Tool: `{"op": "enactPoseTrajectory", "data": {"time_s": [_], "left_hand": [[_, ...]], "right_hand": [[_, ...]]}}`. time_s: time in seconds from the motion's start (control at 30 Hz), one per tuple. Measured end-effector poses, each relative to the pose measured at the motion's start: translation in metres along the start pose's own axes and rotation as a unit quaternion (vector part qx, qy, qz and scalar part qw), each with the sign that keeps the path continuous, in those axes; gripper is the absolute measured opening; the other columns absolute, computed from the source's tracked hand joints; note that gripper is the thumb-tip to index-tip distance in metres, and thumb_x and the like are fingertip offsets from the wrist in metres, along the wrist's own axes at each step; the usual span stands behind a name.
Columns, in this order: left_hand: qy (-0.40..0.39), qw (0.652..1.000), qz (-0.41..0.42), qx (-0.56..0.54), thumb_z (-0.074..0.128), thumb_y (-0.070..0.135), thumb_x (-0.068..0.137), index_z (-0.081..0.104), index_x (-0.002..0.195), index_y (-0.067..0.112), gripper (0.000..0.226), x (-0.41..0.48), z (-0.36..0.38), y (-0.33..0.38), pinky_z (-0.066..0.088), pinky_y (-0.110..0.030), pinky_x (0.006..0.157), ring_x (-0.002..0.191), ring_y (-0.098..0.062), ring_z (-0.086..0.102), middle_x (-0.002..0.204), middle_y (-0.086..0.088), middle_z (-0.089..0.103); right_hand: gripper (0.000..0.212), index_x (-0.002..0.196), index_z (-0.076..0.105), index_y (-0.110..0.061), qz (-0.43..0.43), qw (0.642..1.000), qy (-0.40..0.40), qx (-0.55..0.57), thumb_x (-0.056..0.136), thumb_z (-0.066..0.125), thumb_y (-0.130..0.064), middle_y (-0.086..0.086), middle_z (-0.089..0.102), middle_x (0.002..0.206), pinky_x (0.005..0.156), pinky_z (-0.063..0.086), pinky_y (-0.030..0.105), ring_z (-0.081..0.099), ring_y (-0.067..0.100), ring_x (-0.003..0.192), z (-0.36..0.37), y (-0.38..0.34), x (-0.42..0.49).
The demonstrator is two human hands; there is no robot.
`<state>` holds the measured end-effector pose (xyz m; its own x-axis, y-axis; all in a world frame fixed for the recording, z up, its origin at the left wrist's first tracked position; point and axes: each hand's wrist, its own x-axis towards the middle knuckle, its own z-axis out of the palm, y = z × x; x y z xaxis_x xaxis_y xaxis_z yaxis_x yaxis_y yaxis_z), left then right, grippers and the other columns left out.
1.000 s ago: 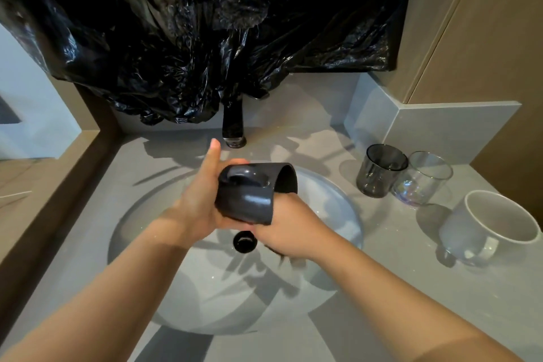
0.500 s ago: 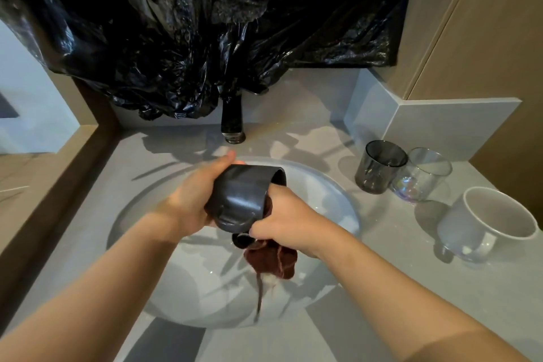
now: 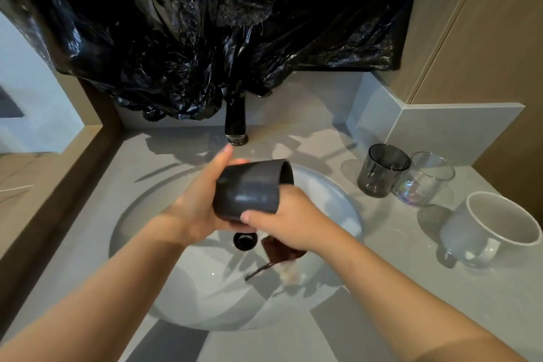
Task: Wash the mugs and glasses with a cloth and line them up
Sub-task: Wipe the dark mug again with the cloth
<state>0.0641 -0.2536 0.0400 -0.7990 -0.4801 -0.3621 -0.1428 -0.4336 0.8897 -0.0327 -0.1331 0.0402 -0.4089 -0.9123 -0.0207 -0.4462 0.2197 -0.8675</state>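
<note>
Since the frame half a second back, the dark mug (image 3: 249,188) has rolled in the grip so that a smooth side faces the camera and no handle shows, and the cloth (image 3: 279,250) hangs shorter under the wrist. Nearest, both forearms reach in from the lower corners and meet over the basin (image 3: 205,288), probably so drips fall into the bowl and not on the counter (image 3: 440,288). On the near right, the right hand (image 3: 288,220) lies knuckles up at the mug's base end with its thumb pressed on the lower wall. The dark red cloth is bunched in its fingers and trails from under the palm. Those fingers are hidden beneath the mug, so I cannot tell whether the cloth is rubbing the base or only held against it. Just beyond, the left hand (image 3: 199,209) cradles the mug from the far left side, fingers wrapped under it and thumb standing straight up past the wall. This steadies the mug while the other hand scrubs. The mug lies on its side in the air above the drain (image 3: 244,240), mouth turned to the right and away. Further right on the counter the white mug (image 3: 487,226) stands upright. Behind it, near the wall, the clear glass (image 3: 423,182) and the smoked glass (image 3: 380,172) stand upright and close together, possibly touching. At the back stands the tap (image 3: 235,123), with no water running that I can see, and above it hangs a black plastic sheet (image 3: 205,23).
</note>
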Motion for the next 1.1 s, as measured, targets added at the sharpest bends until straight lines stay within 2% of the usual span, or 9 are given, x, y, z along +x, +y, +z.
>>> {"op": "enactPoseTrajectory", "data": {"time_s": [0.07, 0.17, 0.27, 0.33, 0.47, 0.57, 0.77, 0.93, 1.1], "left_hand": [[0.066, 0.998, -0.006, -0.018, 0.054, 0.059, 0.083, 0.066, 0.092, 0.025, 0.037, 0.003, 0.006, -0.005, 0.051, -0.034, 0.059, 0.075, -0.021, 0.068, 0.083, -0.003, 0.072], [0.137, 0.970, 0.196, 0.055, 0.057, 0.049, 0.081, 0.062, 0.087, 0.027, 0.023, 0.009, 0.012, -0.019, 0.049, -0.025, 0.067, 0.080, -0.010, 0.063, 0.080, 0.008, 0.067], [0.117, 0.863, 0.413, 0.266, 0.047, 0.049, 0.080, 0.053, 0.102, 0.038, 0.026, 0.007, 0.004, -0.028, 0.042, -0.013, 0.082, 0.093, 0.006, 0.055, 0.098, 0.021, 0.059], [0.073, 0.839, 0.436, 0.317, 0.044, 0.049, 0.080, 0.048, 0.111, 0.042, 0.031, 0.007, -0.004, -0.029, 0.042, -0.015, 0.088, 0.101, 0.003, 0.054, 0.107, 0.023, 0.056], [-0.005, 0.980, 0.190, 0.057, 0.048, 0.065, 0.083, 0.061, 0.109, 0.042, 0.037, 0.003, -0.002, -0.016, 0.053, -0.042, 0.083, 0.105, -0.020, 0.065, 0.112, 0.007, 0.067], [0.053, 0.995, 0.085, -0.017, 0.046, 0.060, 0.088, 0.066, 0.098, 0.028, 0.039, 0.007, 0.009, -0.012, 0.055, -0.040, 0.072, 0.085, -0.022, 0.069, 0.089, 0.000, 0.073], [0.108, 0.903, 0.353, 0.218, 0.050, 0.050, 0.078, 0.057, 0.101, 0.034, 0.029, 0.009, 0.010, -0.025, 0.043, -0.008, 0.078, 0.090, 0.008, 0.058, 0.100, 0.017, 0.062], [0.008, 0.918, 0.272, 0.287, 0.037, 0.045, 0.088, 0.061, 0.109, 0.033, 0.034, 0.012, -0.004, -0.007, 0.038, -0.014, 0.093, 0.103, 0.009, 0.055, 0.111, 0.015, 0.064], [0.017, 0.786, 0.292, 0.545, 0.035, 0.051, 0.096, 0.058, 0.071, 0.013, 0.051, 0.009, 0.004, 0.014, 0.042, -0.026, 0.072, 0.068, -0.009, 0.054, 0.068, 0.004, 0.061]], "right_hand": [[0.023, 0.102, 0.062, -0.015, -0.016, 0.995, -0.022, -0.100, 0.083, 0.067, -0.027, 0.002, 0.068, 0.089, 0.078, 0.055, 0.037, 0.064, 0.017, 0.080, 0.006, 0.002, -0.001], [0.017, 0.099, 0.064, -0.017, 0.051, 0.986, -0.008, 0.160, 0.084, 0.066, -0.009, 0.000, 0.068, 0.086, 0.074, 0.055, 0.028, 0.065, 0.015, 0.078, 0.001, -0.005, -0.002], [0.027, 0.100, 0.067, -0.005, 0.150, 0.831, -0.076, 0.530, 0.073, 0.063, -0.003, 0.013, 0.071, 0.088, 0.071, 0.058, 0.030, 0.069, 0.023, 0.076, -0.010, -0.004, -0.001], [0.032, 0.099, 0.067, -0.003, 0.155, 0.810, -0.101, 0.557, 0.068, 0.062, -0.008, 0.015, 0.071, 0.086, 0.070, 0.058, 0.030, 0.069, 0.024, 0.074, -0.013, -0.004, -0.001], [0.029, 0.098, 0.067, -0.017, 0.067, 0.959, -0.021, 0.275, 0.078, 0.065, 0.004, 0.004, 0.071, 0.093, 0.082, 0.054, 0.026, 0.067, 0.014, 0.084, -0.014, -0.006, 0.001], [0.026, 0.103, 0.064, -0.019, 0.060, 0.996, -0.039, 0.052, 0.079, 0.069, -0.013, 0.008, 0.071, 0.099, 0.086, 0.056, 0.040, 0.068, 0.019, 0.090, -0.005, -0.006, 0.003], [0.020, 0.096, 0.068, -0.004, 0.175, 0.822, -0.052, 0.539, 0.078, 0.062, -0.001, 0.017, 0.071, 0.088, 0.071, 0.058, 0.035, 0.069, 0.026, 0.075, -0.012, -0.005, 0.006], [0.023, 0.095, 0.068, -0.011, 0.106, 0.970, -0.018, 0.216, 0.079, 0.065, 0.006, 0.008, 0.070, 0.087, 0.076, 0.053, 0.029, 0.066, 0.021, 0.080, -0.016, 0.001, 0.007], [0.017, 0.092, 0.062, -0.015, 0.130, 0.986, -0.088, 0.046, 0.077, 0.065, -0.007, 0.007, 0.056, 0.075, 0.061, 0.046, 0.034, 0.054, 0.022, 0.065, -0.011, 0.009, 0.005]]}}
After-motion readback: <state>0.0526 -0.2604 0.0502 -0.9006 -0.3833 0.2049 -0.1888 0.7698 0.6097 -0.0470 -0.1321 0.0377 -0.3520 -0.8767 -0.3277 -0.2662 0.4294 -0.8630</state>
